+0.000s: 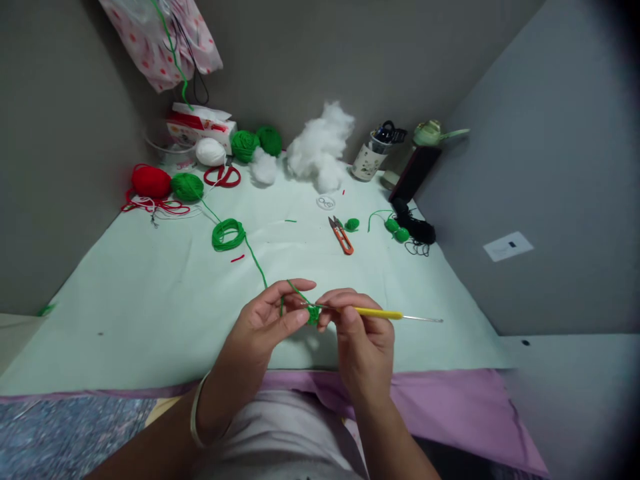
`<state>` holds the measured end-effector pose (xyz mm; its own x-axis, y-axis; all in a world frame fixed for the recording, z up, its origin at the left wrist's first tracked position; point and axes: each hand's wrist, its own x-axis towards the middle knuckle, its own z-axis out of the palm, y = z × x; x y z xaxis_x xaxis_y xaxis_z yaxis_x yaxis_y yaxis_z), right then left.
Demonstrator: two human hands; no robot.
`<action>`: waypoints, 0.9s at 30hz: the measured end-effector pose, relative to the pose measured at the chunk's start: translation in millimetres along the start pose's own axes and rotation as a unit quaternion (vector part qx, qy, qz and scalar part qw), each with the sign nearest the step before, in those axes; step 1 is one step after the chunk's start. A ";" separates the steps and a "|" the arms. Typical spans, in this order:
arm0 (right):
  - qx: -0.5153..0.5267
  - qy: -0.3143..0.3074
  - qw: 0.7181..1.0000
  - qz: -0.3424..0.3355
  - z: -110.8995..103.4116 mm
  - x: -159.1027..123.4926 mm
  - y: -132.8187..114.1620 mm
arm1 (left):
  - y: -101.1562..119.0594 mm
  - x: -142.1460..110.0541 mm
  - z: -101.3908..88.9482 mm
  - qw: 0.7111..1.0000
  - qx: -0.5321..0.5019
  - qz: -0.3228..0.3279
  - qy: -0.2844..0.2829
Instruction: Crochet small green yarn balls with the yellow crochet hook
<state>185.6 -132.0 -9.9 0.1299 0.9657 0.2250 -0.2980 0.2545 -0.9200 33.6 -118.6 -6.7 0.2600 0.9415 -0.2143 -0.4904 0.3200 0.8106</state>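
Between my two hands is a small green crochet piece (313, 315). My left hand (273, 317) pinches its left edge with thumb and fingers, and green yarn (256, 260) runs over the raised index finger. My right hand (364, 327) grips a crochet hook (377, 313) by its yellow handle. One metal end of the hook meets the top of the green piece; the other end points right. The yarn leads back to a loose green coil (229, 235) and a green yarn ball (187, 187).
Orange thread snips (341, 235) lie ahead, beside a small green piece (353, 225). White stuffing (323, 147), red scissors (223, 176), red yarn (151, 181) and white yarn (211, 152) are further back. Black yarn (420, 230), a pen cup (369, 160) and a bottle (407, 157) stand right. Grey partitions enclose the table.
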 end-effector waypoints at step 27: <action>-0.373 -0.113 0.876 -0.285 -14.4 -10.2 -12.5 | 2.5 -4.6 7.2 0.991 0.109 0.064 0.049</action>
<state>201.6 -145.8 -5.3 -0.1601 0.6998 0.6962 0.4657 0.6754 -0.5718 37.1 -122.8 0.3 0.1208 0.9820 -0.1449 -0.3206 0.1767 0.9306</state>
